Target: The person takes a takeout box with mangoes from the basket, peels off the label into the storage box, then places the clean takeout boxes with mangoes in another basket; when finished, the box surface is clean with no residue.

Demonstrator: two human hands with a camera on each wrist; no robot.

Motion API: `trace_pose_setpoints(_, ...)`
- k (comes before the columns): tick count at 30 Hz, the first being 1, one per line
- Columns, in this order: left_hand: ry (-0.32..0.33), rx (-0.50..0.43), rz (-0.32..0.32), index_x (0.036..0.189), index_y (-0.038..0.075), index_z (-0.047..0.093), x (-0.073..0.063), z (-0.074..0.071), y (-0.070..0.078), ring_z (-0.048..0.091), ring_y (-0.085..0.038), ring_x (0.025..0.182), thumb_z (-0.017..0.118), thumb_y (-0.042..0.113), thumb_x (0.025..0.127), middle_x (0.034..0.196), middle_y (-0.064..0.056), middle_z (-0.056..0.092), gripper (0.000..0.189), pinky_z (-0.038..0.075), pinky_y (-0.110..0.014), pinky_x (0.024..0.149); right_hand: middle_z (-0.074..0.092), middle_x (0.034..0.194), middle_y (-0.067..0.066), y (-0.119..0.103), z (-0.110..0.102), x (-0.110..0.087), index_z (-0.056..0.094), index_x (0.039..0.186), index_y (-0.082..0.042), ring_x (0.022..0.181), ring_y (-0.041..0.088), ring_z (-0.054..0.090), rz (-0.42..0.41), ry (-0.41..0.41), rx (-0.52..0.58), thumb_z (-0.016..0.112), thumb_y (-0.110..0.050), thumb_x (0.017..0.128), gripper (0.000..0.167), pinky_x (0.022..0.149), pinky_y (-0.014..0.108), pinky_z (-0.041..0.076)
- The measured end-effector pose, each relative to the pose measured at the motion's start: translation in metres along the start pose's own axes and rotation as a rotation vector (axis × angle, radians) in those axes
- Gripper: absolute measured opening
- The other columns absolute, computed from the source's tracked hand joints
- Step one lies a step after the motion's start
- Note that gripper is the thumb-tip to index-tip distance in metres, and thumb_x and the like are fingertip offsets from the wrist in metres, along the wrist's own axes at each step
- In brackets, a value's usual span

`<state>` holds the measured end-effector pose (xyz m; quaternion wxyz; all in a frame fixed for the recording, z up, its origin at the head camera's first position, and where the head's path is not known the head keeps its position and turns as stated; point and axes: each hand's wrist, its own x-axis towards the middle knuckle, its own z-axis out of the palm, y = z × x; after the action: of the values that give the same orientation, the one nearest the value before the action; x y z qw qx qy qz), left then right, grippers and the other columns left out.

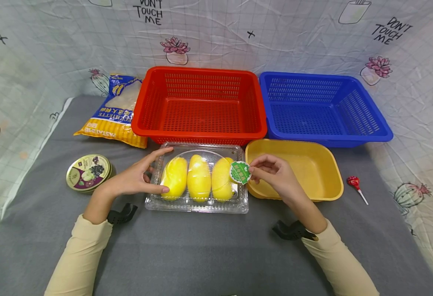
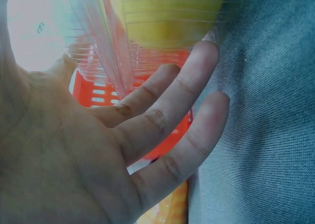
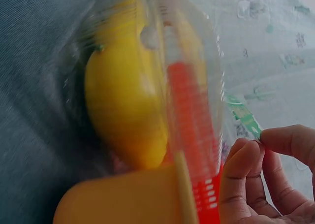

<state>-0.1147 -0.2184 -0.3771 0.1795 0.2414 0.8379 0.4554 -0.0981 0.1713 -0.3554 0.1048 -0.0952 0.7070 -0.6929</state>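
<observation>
A clear plastic clamshell box holds three yellow mangoes, side by side under the lid. My left hand grips the box's left end, thumb on the lid and index finger along the back left corner. In the left wrist view, the other fingers lie against the box's side. A round green sticker with pale writing is at the lid's right edge. Between thumb and index finger, my right hand pinches the sticker's right edge; the right wrist view shows the sticker edge-on, standing out from the lid.
Behind the box stand a red basket and a blue basket. A yellow tub sits close on the right, partly under my right hand. Left are a pasta bag and a round tin; far right lies a red lollipop.
</observation>
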Motion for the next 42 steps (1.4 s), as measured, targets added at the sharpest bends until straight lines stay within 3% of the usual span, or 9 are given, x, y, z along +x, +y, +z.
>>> trace_pose_setpoints(14,-0.008,-0.007,-0.007,0.155,0.029,0.021,0.0,0.0,-0.001,0.042,-0.028,0.091,0.082,0.02,0.079,0.154,-0.011,0.023,0.098,0.048,-0.035,0.066,0.067,0.083,0.004,0.014,-0.049,-0.015,0.063,0.098,-0.002,0.071,0.02,0.064,0.019,0.071,-0.061,0.067,-0.004,0.092,0.008,0.065,0.024,0.056)
trace_pose_setpoints(23,-0.016,-0.013,-0.015,0.155,0.029,0.02,0.0,-0.001,-0.002,0.042,-0.028,0.097,0.081,0.021,0.079,0.154,-0.012,0.023,0.098,0.05,-0.04,0.071,0.068,0.083,-0.001,0.014,-0.08,-0.022,0.063,0.101,0.002,0.071,0.017,0.065,0.073,0.106,-0.281,0.067,-0.008,0.093,0.014,0.063,0.024,0.056)
trace_pose_setpoints(31,-0.013,-0.012,-0.013,0.155,0.028,0.02,0.0,-0.001,-0.002,0.042,-0.028,0.093,0.081,0.02,0.079,0.154,-0.012,0.022,0.098,0.049,-0.039,0.07,0.068,0.082,0.004,0.017,-0.095,-0.016,0.061,0.106,0.011,0.069,0.016,0.064,0.087,0.051,-0.455,0.066,-0.006,0.093,0.022,0.061,0.027,0.055)
trace_pose_setpoints(42,-0.014,-0.015,-0.018,0.155,0.03,0.02,0.001,-0.001,-0.003,0.042,-0.028,0.095,0.082,0.021,0.079,0.153,-0.011,0.023,0.098,0.049,-0.039,0.071,0.067,0.083,0.009,0.025,-0.109,-0.004,0.061,0.105,0.014,0.066,0.011,0.062,0.141,0.057,-0.547,0.066,-0.006,0.092,0.024,0.058,0.025,0.054)
